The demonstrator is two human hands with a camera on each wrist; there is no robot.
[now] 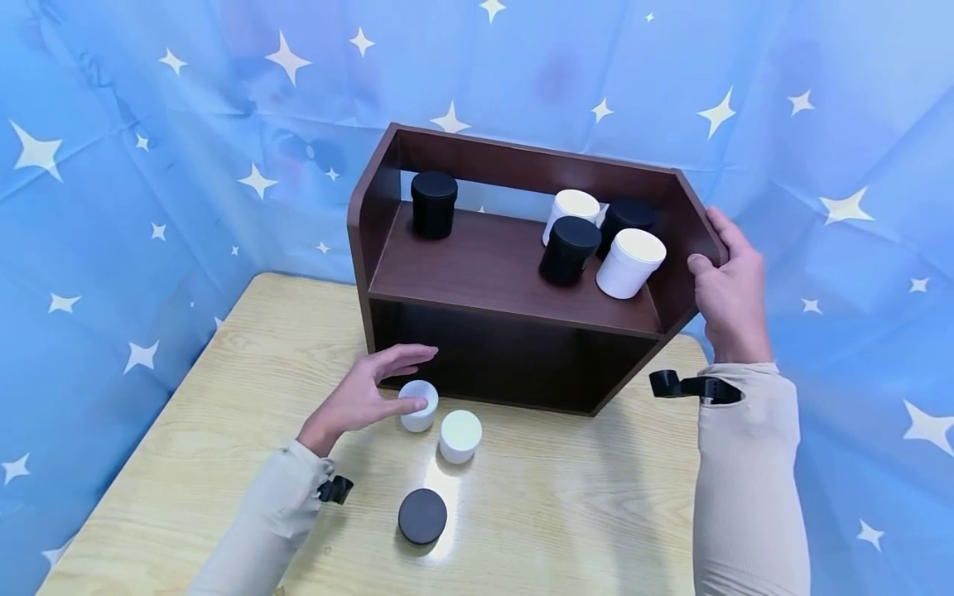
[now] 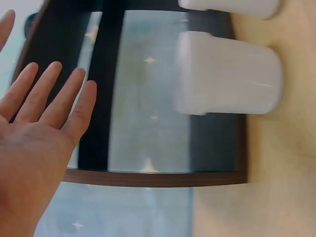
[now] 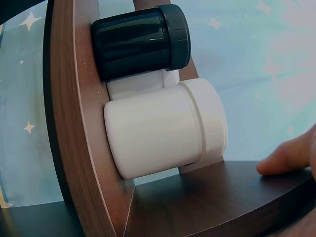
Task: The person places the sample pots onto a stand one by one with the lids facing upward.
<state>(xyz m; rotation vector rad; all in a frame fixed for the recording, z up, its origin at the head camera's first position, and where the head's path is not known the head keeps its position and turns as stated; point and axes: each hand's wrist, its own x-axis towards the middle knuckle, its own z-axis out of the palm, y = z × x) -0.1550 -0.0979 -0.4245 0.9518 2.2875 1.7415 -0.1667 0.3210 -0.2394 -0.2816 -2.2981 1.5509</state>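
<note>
A dark brown two-tier shelf [image 1: 477, 261] stands at the back of the table. My right hand [image 1: 734, 290] grips its right side panel, with the thumb on the inner face [image 3: 286, 155]. Lying open with straight fingers, my left hand [image 1: 368, 393] is at a white jar [image 1: 419, 414] before the shelf; the thumb overlaps its lid in the head view. In the left wrist view the palm [image 2: 39, 128] faces up, apart from a white jar [image 2: 227, 74]. Whether the thumb touches the lid, I cannot tell.
A second white jar [image 1: 460, 437] and a black-lidded jar [image 1: 422, 516] stand on the wooden table [image 1: 559, 497]. The upper tier holds a black jar [image 1: 434, 207] at left and several black and white jars [image 1: 630, 263] at right. Blue star-patterned cloth [image 1: 224, 149] hangs behind.
</note>
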